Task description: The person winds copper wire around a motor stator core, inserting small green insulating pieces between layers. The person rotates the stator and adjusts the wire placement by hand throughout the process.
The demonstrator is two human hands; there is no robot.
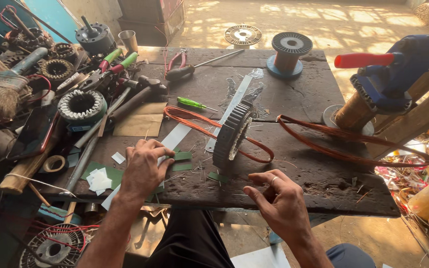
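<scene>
A dark, worn wooden bench (294, 94) fills the middle of the frame, seen from above. Near its centre a black toothed stator core (230, 135) stands on edge, with a loop of copper wire (199, 121) threaded through it and trailing to both sides.

The left hand (144, 166) lies lower left of centre, just left of the stator core and apart from it. It rests palm down, fingers curled, pressing on small green insulation strips (180, 160) and a long white strip (175, 136) that runs diagonally under it. Its forearm rises from the bottom edge of the frame.

The right hand (279, 198) sits at lower centre, below and right of the core, not touching it. Its fingers are loosely bent toward the thumb, and I cannot tell whether they pinch anything. One ring shows on a finger.

Counted: two hands, one stator core on edge, and a second ring-shaped stator (80, 105) lying flat at the left. Two wire spools show, one at upper centre (289, 52) and one at the right (356, 111) under a blue winder with a red handle (363, 60). One green screwdriver (194, 103) lies above the core. A second copper coil (343, 144) stretches across the right side.
</scene>
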